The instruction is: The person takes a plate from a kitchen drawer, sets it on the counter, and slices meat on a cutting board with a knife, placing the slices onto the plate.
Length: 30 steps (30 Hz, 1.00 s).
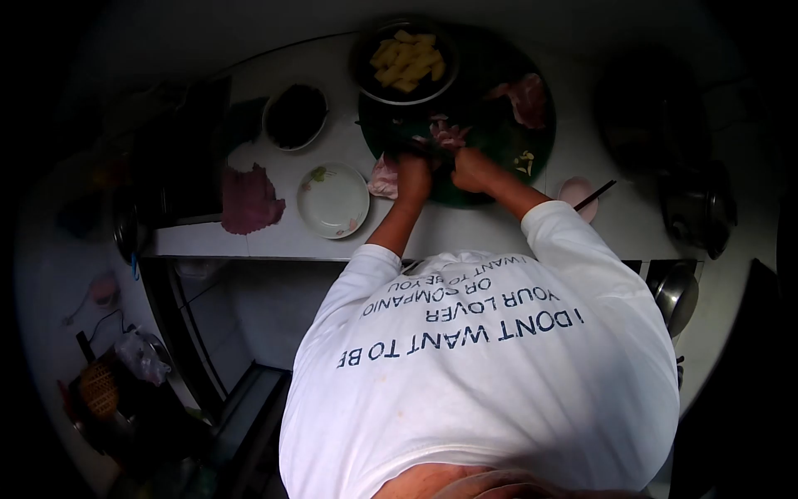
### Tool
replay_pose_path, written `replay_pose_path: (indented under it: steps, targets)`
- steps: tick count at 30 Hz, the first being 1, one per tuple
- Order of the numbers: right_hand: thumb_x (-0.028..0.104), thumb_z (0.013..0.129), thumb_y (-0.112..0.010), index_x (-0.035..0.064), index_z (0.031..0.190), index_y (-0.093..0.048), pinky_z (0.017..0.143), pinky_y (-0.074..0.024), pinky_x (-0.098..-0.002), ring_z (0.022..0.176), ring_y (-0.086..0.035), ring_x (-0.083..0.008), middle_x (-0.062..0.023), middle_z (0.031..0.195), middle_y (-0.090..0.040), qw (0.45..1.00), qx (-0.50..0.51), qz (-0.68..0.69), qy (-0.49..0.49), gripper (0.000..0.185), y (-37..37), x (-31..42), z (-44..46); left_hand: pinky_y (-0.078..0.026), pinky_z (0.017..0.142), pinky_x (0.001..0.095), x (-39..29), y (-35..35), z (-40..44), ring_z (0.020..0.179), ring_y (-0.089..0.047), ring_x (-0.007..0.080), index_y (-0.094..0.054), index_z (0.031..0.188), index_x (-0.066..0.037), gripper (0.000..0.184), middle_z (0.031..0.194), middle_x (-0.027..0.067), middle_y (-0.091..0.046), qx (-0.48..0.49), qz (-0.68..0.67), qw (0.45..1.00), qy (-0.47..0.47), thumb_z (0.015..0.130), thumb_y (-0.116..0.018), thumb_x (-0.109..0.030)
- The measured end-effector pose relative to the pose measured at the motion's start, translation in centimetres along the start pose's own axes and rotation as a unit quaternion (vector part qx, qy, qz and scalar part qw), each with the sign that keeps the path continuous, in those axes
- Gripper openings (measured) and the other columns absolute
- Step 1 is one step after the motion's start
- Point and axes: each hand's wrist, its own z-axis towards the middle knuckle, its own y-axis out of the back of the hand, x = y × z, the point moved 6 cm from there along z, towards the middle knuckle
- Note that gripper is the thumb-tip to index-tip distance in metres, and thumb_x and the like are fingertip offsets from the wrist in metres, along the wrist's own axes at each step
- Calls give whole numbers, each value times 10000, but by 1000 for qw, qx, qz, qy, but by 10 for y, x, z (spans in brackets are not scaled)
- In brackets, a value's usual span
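Across the upper-centre desk (274, 241) sits a round green board (503, 137). Raw meat (382, 178), at its lower-left edge, looks soft and slippery, best pressed flat from above. The left hand (413, 176) lies against it, the right hand (477, 171) nearby; shadow hides both grips, open or closed.

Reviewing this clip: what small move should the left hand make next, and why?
Probably ease the pale meat beside the left hand inward, a judgement only: it lies at the near-left edge of the green board and seems to reach past it, while smaller meat pieces lie farther in. The hand's exact grip is too dark to tell.
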Motion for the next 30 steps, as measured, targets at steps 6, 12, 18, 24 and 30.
replay_pose_path:
  steps: [6,12,18,24,30]
  targets:
    - [105,721,-579,-73,917,-646,789,-498,-446,868,-619,-432,-306,891,-622,998,-4,15,-57,273,-9,-46,-47,-459,750,460,17,-12,-11,797,-580,402,-664,734,15,104,820,234,-625,62,42,997,12,656,-601,-12]
    - [107,713,-583,-76,1029,-623,772,-496,-396,868,-639,-395,-296,895,-632,993,-37,88,-72,368,8,-46,-59,-461,729,465,13,-6,-5,791,-587,398,-663,813,17,138,849,231,-624,41,28,999,10,706,-607,-50]
    - [131,716,-592,-68,1079,-610,774,-502,-397,858,-635,-398,-284,896,-637,967,-134,205,-75,414,25,-26,-100,-477,743,435,13,8,-13,830,-612,378,-656,927,13,217,868,221,-634,27,-49,991,124,776,-642,-142]
    - [137,722,-600,-45,1062,-628,800,-504,-413,888,-630,-398,-281,921,-636,983,-82,148,-70,387,12,-30,-108,-464,731,459,3,10,-7,793,-589,396,-641,788,24,148,829,223,-622,61,-22,993,94,771,-625,-123]
    - [132,721,-600,-34,1024,-639,820,-497,-443,912,-615,-417,-280,933,-634,992,-35,95,-82,348,-1,-37,-109,-489,707,435,15,-5,-11,783,-607,378,-654,739,17,83,816,221,-621,77,8,991,107,725,-613,-54]
